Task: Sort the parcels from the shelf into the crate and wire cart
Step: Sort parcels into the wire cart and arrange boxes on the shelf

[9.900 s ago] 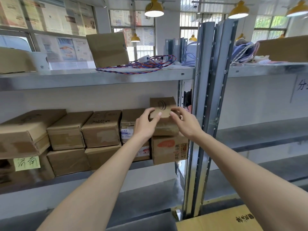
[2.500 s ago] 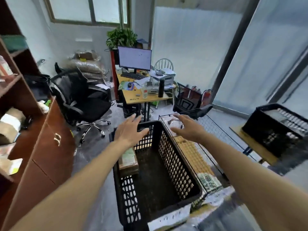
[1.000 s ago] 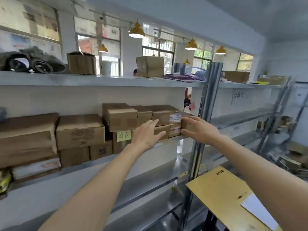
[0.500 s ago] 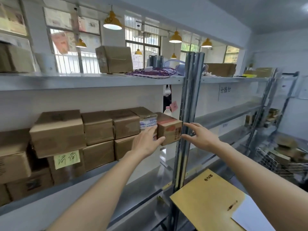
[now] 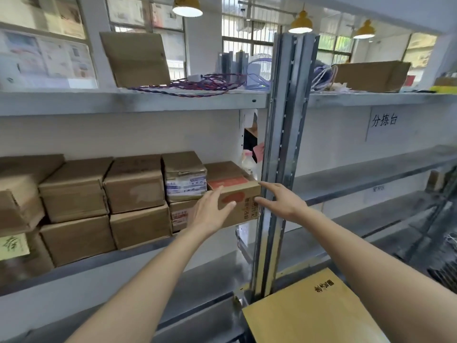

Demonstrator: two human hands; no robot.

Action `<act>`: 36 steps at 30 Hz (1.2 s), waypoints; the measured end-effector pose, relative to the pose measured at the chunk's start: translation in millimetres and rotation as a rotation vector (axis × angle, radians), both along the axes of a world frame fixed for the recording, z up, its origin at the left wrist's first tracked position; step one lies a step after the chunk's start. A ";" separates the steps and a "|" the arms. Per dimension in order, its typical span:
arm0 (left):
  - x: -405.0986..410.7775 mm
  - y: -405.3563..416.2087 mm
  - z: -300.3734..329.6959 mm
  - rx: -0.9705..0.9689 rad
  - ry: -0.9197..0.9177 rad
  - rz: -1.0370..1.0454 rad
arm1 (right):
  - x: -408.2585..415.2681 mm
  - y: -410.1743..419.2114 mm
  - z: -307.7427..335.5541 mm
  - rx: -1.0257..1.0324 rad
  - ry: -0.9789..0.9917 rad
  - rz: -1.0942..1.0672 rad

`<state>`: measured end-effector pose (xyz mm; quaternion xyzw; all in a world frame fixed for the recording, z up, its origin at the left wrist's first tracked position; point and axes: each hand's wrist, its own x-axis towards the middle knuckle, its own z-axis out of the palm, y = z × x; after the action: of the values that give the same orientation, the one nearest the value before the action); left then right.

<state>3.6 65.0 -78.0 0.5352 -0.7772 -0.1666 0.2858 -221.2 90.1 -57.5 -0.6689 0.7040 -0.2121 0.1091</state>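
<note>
Closing in, centre frame: left hand [image 5: 212,212] and right hand [image 5: 282,203], fingers spread, flanking brown cardboard parcel with red label [image 5: 241,198] on grey metal shelf [image 5: 138,253], long axis running away; left nearer.

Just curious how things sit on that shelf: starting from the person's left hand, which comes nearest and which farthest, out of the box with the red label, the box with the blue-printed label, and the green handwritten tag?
From the left hand, in the head view:
1. Box with the red label, at the fingertips, at the row's right end.
2. Box with the blue-printed label, just left and above.
3. Green handwritten tag, at the far left edge.
</note>
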 end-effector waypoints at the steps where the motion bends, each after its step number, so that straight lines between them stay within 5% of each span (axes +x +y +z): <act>1: -5.4 -4.3 -2.2 0.008 0.008 0.025 | -4.0 -10.4 -4.2 -0.001 -0.028 0.026; 10: -31.0 -44.7 -21.2 0.092 0.107 0.189 | -15.4 -80.6 -34.6 0.026 -0.334 0.186; 16: -51.0 -51.3 -27.8 0.001 0.274 0.333 | -9.2 -92.1 -45.7 -0.122 -0.372 0.133; 36: -25.8 60.1 -30.3 0.081 0.516 0.140 | 5.5 49.2 -36.7 -0.130 -0.478 0.046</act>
<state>-22.2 125.2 -108.4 0.5383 -0.6327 -0.3083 0.4637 -215.7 139.4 -94.2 -0.6214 0.6275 -0.4067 0.2339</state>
